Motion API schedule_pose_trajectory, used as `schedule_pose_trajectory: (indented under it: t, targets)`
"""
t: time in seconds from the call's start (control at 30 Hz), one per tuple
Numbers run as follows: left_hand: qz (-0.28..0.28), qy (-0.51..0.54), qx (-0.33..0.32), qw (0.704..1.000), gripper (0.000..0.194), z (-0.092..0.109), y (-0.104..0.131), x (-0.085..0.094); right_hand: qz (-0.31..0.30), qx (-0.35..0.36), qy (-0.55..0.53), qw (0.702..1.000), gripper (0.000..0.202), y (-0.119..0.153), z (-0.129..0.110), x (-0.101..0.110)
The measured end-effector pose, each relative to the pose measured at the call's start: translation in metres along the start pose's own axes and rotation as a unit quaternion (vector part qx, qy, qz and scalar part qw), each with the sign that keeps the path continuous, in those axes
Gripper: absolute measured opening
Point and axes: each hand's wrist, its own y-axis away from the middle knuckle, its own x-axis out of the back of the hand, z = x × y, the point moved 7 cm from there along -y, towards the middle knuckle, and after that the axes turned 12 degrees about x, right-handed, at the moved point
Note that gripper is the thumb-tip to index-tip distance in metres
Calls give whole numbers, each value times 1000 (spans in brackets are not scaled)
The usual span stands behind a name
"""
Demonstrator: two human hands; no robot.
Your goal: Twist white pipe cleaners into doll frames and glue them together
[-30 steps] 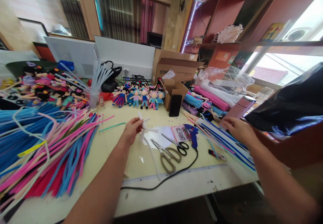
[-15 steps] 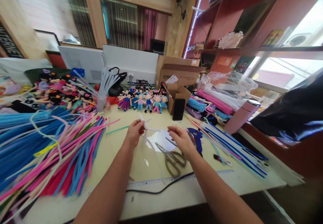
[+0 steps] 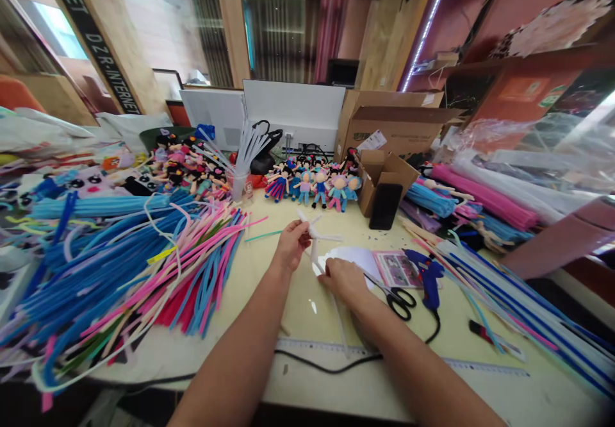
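My left hand [image 3: 291, 245] pinches a small figure of twisted white pipe cleaners [image 3: 313, 229], its arms sticking out several ways. Lower and to the right, my right hand [image 3: 346, 281] reaches down to the table with its fingers curled; what they grip, if anything, is hidden beneath them. A loose white pipe cleaner [image 3: 342, 327] runs from under that hand toward the ruler [image 3: 473, 367]. White paper [image 3: 358, 257] lies just beyond the right hand. Black-handled scissors [image 3: 402, 303] rest to its right. The grey-handled scissors seen earlier are hidden now.
A blue glue gun [image 3: 427, 277] lies right of a printed card [image 3: 396, 268], its black cable [image 3: 331, 369] crossing the front. Pipe cleaner bundles [image 3: 120, 260] cover the left. Small dolls [image 3: 319, 186], a black phone [image 3: 385, 206] and cardboard boxes [image 3: 396, 122] stand behind.
My right hand has moved down and left, from open above the table to curled low over it, covering the grey-handled scissors. My left hand keeps its white figure. The view has swung left.
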Motion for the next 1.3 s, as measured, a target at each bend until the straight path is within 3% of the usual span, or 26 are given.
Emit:
schedule_pose_trajectory:
  t: [0.1, 0.23, 0.33, 0.4, 0.53, 0.6, 0.67, 0.8, 0.9, 1.03, 1.17, 1.3]
  targets:
    - [-4, 6, -4, 1000, 37, 3, 0, 0, -3, -10, -11, 1000, 16, -8, 3, 0]
    - [-7, 20, -14, 1000, 36, 10, 1, 3, 16, -36, -32, 999, 13, -1, 20, 17]
    - [-18, 32, -24, 999, 35, 15, 2, 2, 88, -67, -168, 980, 7, 19, 45, 35]
    - [-23, 34, -26, 999, 34, 16, 3, 1, 129, -83, -348, 925, 7, 35, 59, 40]
    - [-24, 24, -15, 999, 34, 11, 3, -2, 185, -65, -568, 800, 52, 60, 67, 48]
    - [-29, 15, -6, 999, 33, 8, 3, -3, 180, -60, -610, 769, 57, 66, 64, 48]
    - [-34, 3, 2, 999, 32, 6, 3, -5, 170, -59, -630, 755, 49, 69, 60, 48]
    - [-44, -21, 14, 999, 30, 2, 5, -7, 162, -70, -621, 764, 36, 77, 58, 49]
    - [-51, -51, 22, 997, 32, -2, 5, -11, 160, -57, -575, 800, 34, 92, 57, 55]
    - [-70, -132, 20, 989, 35, -9, 6, -18, 99, -32, -546, 832, 41, 107, 45, 57]
    - [-76, -208, 17, 975, 35, -18, 7, -24, 87, -36, -513, 853, 47, 105, 38, 61]
    - [-94, -269, 28, 958, 32, -27, 9, -31, 74, -10, -419, 905, 43, 108, 36, 70]
